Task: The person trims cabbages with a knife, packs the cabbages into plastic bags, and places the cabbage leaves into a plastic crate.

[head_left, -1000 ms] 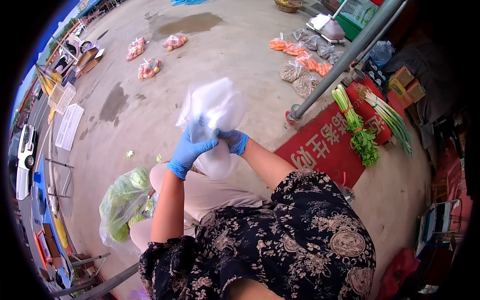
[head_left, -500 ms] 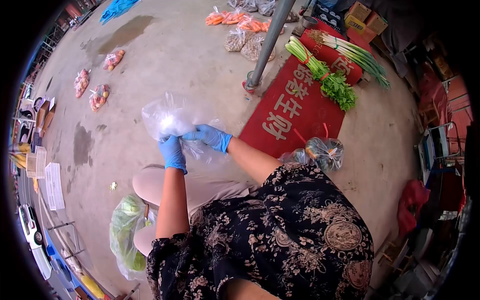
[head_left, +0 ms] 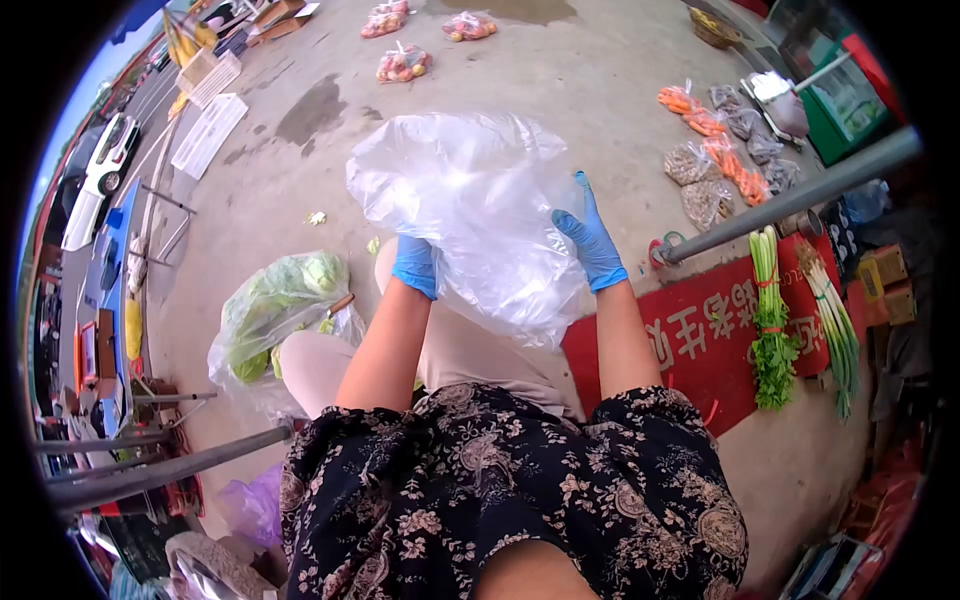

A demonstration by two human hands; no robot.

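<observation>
A large clear plastic bag (head_left: 465, 200), puffed wide, is held up in front of my knees. My left hand (head_left: 415, 266), in a blue glove, holds its left lower side, the fingers mostly hidden by the film. At the right edge of the bag, my right hand (head_left: 592, 246), also gloved in blue, has its thumb and fingers spread apart. Beside my left knee stands a clear bag of leafy green vegetables (head_left: 285, 310), with a brown handle (head_left: 341, 304) sticking out at its side.
Celery (head_left: 770, 330) and spring onions (head_left: 830, 320) lie on a red mat (head_left: 660, 350) at right. Bagged carrots (head_left: 710, 125) and bags of round fruit (head_left: 405, 64) sit farther off. A grey metal pole (head_left: 790, 195) crosses the right side.
The bag has gone from bunched to spread wide. My hands have moved apart, and the right one has its fingers spread. The view has turned left.
</observation>
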